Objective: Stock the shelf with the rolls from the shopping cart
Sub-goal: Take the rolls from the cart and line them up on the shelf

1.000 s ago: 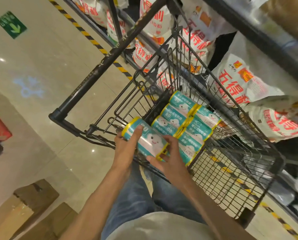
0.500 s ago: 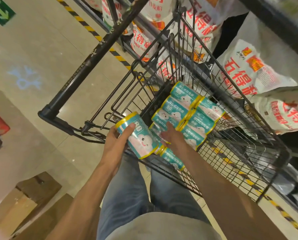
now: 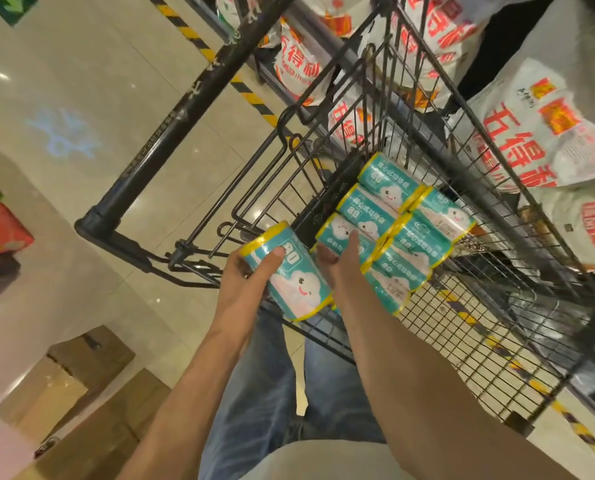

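Left hand [image 3: 251,275] grips one teal roll [image 3: 289,275] with yellow end bands, thumb across the top face, fingers curled under it. The roll is lifted clear of the shopping cart [image 3: 323,140], hanging just outside the cart's near wall, over the person's jeans [image 3: 275,386]. Cloud face and "80" print face the camera.

Right hand [image 3: 341,261] reaches into the cart at the near left corner of the basket. Its fingers [image 3: 353,239] lie fairly straight on top of the nearest roll in the stack of rolls [image 3: 403,230], thumb down beside the held roll. Contact looks like touching, not a closed grip (the underside of the hand is hidden, so cannot confirm).

The stack sits on the cart's wire floor against the near left wall: two side-by-side columns, yellow bands meeting in the middle, all lying on their sides. The rest of the wire floor toward the right is bare mesh.

Cart handle bar [image 3: 185,123] runs diagonally at upper left. White sacks [image 3: 538,133] with red print fill the lower shelf [image 3: 261,69] beyond the cart's far side. Yellow-black floor tape [image 3: 192,32] runs along the shelf base. Cardboard boxes [image 3: 81,386] sit on the tiled floor [image 3: 47,81] at lower left.
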